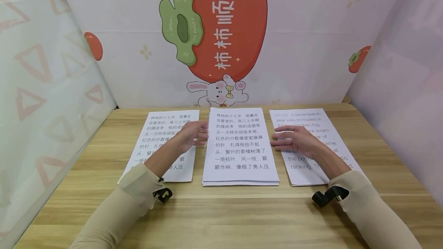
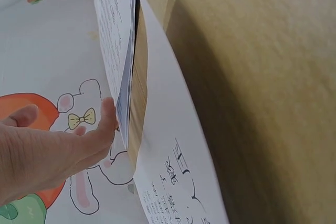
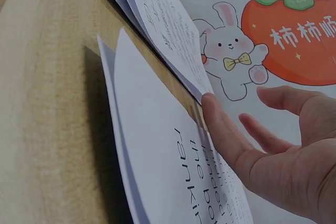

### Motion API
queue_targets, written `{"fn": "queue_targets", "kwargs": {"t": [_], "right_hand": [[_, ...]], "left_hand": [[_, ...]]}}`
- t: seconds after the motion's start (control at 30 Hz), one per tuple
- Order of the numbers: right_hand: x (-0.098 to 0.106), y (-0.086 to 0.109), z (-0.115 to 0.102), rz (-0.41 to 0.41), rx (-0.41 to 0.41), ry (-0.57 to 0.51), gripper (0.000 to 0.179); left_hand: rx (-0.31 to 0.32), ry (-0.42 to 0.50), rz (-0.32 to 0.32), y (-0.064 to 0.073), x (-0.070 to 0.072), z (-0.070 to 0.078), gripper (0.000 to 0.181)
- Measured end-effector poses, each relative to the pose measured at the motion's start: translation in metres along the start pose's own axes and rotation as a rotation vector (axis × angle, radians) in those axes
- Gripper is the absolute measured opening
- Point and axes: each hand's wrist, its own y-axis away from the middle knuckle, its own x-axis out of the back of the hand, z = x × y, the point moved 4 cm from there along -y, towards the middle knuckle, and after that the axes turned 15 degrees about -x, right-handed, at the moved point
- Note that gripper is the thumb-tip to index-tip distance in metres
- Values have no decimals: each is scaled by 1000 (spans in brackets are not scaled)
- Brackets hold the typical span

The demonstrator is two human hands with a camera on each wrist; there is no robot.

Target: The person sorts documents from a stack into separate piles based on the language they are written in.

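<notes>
Three portions of printed white paper lie side by side on the wooden table. In the head view, the middle stack point(image 1: 238, 145) carries Chinese text, and its sheets are slightly uneven at the near edge. My left hand point(image 1: 190, 135) hovers over the left paper point(image 1: 173, 118), fingers extended, fingertips right at the middle stack's left edge. On the other side my right hand point(image 1: 297, 141) reaches over the right paper point(image 1: 301, 115), printed in English, with its fingertips close to the middle stack's right edge. Both hands hold nothing. Sheet corners curl up in the wrist views.
The wooden tabletop point(image 1: 221, 218) stretches toward me in front of the papers. Behind it rises a white backdrop point(image 1: 297, 49) with a large persimmon and rabbit print. White patterned side walls point(image 1: 52, 80) flank the table. A dark device point(image 1: 323, 197) sits at each wrist.
</notes>
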Motion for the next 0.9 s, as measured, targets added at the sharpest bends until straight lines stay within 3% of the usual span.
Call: {"fn": "queue_targets", "kwargs": {"t": [0.4, 0.57, 0.9], "right_hand": [[-3, -1, 2, -53, 21, 22, 51], [-3, -3, 2, -59, 17, 3, 51], [-3, -4, 3, -52, 15, 19, 51]], "left_hand": [[5, 38, 36, -5, 2, -4, 47], [17, 16, 43, -6, 2, -3, 40], [13, -85, 5, -14, 1, -11, 53]]}}
